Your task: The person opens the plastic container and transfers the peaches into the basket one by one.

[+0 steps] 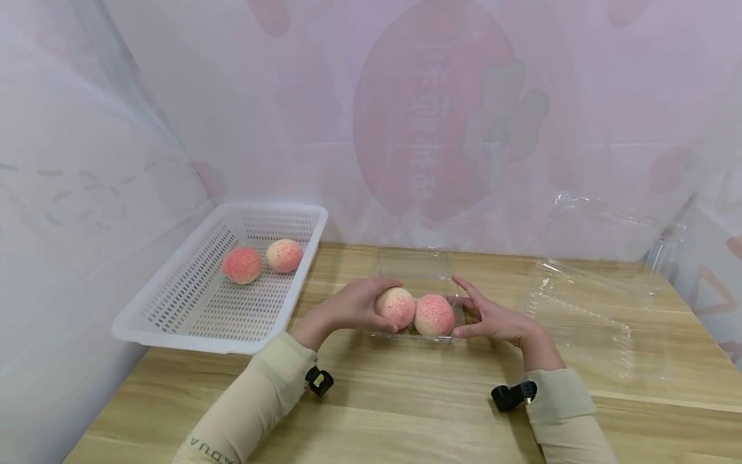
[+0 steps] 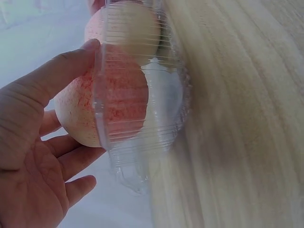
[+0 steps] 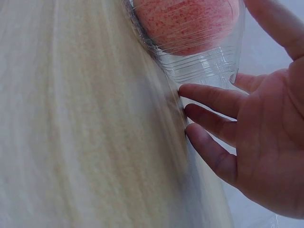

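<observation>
Two speckled pink-and-cream peaches sit side by side in a clear plastic clamshell box [image 1: 413, 264] at the table's middle. My left hand [image 1: 362, 306] grips the left peach [image 1: 397, 308], thumb on the near side and fingers behind, as the left wrist view shows at the peach [image 2: 78, 111]. The right peach [image 1: 435, 315] lies against it. Beside the box's right end is my right hand [image 1: 489, 319], fingers spread; its thumb is by the box's near right corner. In the right wrist view, the right hand's [image 3: 270, 128] lower fingertips are near the tabletop, outside the box wall [image 3: 204, 69].
A white slotted basket [image 1: 130, 325] stands at the left, holding a pinker peach [image 1: 242, 265] and a paler peach [image 1: 285, 256]. More clear plastic boxes [image 1: 603, 270] stand open at the right. A printed sheet [image 1: 324, 96] hangs behind the wooden table [image 1: 400, 406].
</observation>
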The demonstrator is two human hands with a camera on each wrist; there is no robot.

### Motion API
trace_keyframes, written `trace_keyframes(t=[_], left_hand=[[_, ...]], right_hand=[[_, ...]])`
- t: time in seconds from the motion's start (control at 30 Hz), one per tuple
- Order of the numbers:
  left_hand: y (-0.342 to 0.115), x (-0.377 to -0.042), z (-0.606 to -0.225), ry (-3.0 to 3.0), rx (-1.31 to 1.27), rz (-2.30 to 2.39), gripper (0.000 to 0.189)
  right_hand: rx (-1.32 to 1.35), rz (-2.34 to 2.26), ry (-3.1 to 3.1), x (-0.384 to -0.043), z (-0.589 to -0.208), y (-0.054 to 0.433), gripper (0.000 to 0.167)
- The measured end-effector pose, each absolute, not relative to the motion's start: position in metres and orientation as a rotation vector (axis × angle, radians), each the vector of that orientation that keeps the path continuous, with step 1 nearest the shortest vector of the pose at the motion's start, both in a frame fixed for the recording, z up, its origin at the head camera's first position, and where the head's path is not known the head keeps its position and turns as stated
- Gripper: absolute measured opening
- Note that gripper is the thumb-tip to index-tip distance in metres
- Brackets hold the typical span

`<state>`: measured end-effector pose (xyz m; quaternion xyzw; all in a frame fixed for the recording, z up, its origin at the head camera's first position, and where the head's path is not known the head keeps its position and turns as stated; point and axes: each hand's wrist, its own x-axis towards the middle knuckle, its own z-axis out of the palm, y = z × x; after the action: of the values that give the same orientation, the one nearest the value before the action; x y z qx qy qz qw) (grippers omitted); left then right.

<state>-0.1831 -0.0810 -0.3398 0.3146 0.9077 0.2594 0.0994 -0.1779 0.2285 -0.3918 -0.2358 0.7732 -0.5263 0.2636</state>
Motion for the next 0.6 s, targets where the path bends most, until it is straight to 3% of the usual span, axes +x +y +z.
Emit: trace_keyframes(t=[0.6], left_hand=[[-0.082,-0.165,-0.295,2.649,1.050,0.793,0.081]], right_hand=[[-0.686,-1.435,2.082,-0.179,-0.394,0.230,0.112]])
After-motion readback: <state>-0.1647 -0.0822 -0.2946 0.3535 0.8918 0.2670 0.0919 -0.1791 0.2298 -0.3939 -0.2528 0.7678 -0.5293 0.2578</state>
